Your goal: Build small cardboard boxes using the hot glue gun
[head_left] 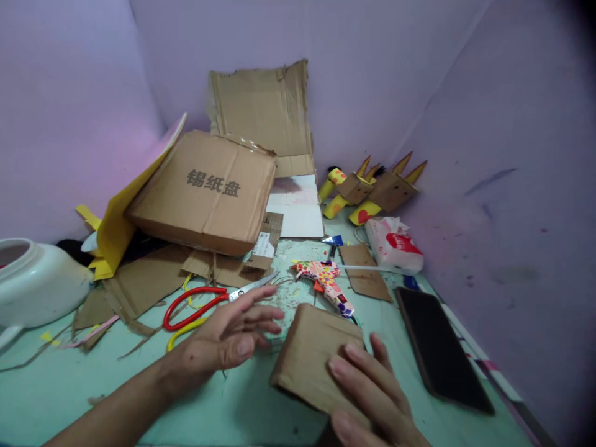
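Observation:
In my right hand (372, 391) is a small folded cardboard box (316, 357), tilted above the table, with my fingers over its right side. My left hand (237, 329) hovers to the left of the box, fingers apart, holding nothing and not touching it. Red-handled scissors (198, 304) lie just beyond my left hand, blades pointing right. Part of a yellow handle (186, 332) shows below them, partly covered by my left wrist. A floral-patterned glue gun (326, 282) lies behind the small box, with a white glue stick (363, 267) at its back end.
A large cardboard box (209, 192) leans over cardboard scraps (144, 282) at the left. A white pot (44, 285) stands at the far left. Rightward are a phone (442, 347), a tissue pack (393, 245) and cardboard-headed yellow figures (367, 192). Walls enclose the table's back and right.

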The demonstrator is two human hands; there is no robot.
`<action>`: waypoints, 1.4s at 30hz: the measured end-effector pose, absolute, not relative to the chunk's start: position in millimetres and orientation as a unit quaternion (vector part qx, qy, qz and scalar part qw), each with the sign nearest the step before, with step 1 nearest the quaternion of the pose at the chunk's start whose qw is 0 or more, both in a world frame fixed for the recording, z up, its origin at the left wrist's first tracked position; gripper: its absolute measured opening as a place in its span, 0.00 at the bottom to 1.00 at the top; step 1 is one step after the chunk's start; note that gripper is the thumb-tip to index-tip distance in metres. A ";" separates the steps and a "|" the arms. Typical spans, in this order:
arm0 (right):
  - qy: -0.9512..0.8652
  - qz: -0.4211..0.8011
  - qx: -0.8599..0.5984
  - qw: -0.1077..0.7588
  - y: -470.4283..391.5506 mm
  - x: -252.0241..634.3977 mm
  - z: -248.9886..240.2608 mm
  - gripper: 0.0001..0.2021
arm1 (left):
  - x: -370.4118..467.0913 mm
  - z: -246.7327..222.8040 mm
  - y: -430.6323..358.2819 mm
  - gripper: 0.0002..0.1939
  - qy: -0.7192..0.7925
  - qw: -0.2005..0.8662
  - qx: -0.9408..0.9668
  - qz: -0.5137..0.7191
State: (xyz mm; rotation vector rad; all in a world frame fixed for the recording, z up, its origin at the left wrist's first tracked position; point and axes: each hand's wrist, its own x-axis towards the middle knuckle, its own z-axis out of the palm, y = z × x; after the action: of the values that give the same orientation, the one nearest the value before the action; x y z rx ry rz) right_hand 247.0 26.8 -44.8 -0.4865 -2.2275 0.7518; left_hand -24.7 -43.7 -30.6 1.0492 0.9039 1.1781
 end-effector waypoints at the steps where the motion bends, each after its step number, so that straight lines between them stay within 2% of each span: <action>1: -0.888 0.240 -0.146 0.365 28.7 242.1 -45.0 0.18 | -19.3 -34.8 -41.1 0.41 0.371 0.648 0.438 0.501; 5: -0.930 0.075 0.003 0.360 34.8 221.5 -45.5 0.18 | 1.7 -40.1 -34.5 0.41 0.392 0.640 0.385 0.537; 8: -0.938 0.042 0.040 0.343 35.8 217.1 -40.2 0.17 | 5.9 -35.6 -33.4 0.39 0.395 0.638 0.366 0.551; 10: -0.938 0.087 0.025 0.336 33.7 218.3 -35.5 0.19 | 5.3 -33.4 -34.1 0.35 0.409 0.608 0.380 0.565; 12: -0.910 0.189 -0.016 0.368 28.4 218.7 -32.2 0.19 | 5.6 -32.9 -35.9 0.32 0.427 0.575 0.405 0.569; 15: -0.797 0.312 -0.139 0.498 17.1 213.6 -30.8 0.11 | 10.7 -32.5 -40.4 0.28 0.436 0.546 0.444 0.562; 17: -0.711 0.358 -0.246 0.553 11.7 208.2 -30.6 0.10 | 15.6 -30.1 -44.0 0.26 0.435 0.518 0.469 0.568; 19: -0.662 0.460 -0.285 0.519 10.5 204.3 -29.1 0.17 | 19.5 -24.6 -47.2 0.24 0.431 0.479 0.504 0.575; 22: -0.642 0.624 -0.217 0.390 14.3 203.5 -23.8 0.32 | 21.0 -8.9 -50.4 0.23 0.417 0.393 0.577 0.582; 24: -0.651 0.639 -0.173 0.371 18.8 204.2 -20.7 0.35 | 18.2 5.2 -51.4 0.24 0.409 0.315 0.642 0.567; 27: -0.682 0.586 -0.122 0.421 27.9 202.6 -22.5 0.35 | 8.5 20.9 -50.2 0.25 0.420 0.189 0.732 0.502; 29: -0.705 0.549 -0.117 0.434 35.1 200.5 -28.3 0.34 | 0.2 19.4 -47.0 0.25 0.425 0.148 0.773 0.447; 31: -0.731 0.521 -0.147 0.416 41.3 199.3 -35.3 0.33 | -7.2 7.1 -42.6 0.25 0.421 0.166 0.795 0.404; 35: -0.746 0.511 -0.202 0.377 44.0 201.4 -45.1 0.31 | -13.2 -26.2 -33.7 0.28 0.505 0.235 0.735 0.387; 39: -0.717 0.510 -0.223 0.419 36.6 204.3 -50.6 0.22 | -8.2 -38.6 -27.3 0.27 0.523 0.291 0.700 0.391; 42: -0.713 0.497 -0.226 0.439 31.8 205.6 -55.0 0.15 | -1.9 -39.3 -26.5 0.28 0.539 0.283 0.684 0.403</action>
State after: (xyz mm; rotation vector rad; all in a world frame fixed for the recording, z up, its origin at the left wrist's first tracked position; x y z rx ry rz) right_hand 205.6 31.8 -55.0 -0.5623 -1.7725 1.2338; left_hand -1.9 -26.5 -39.3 1.8307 1.4419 1.0799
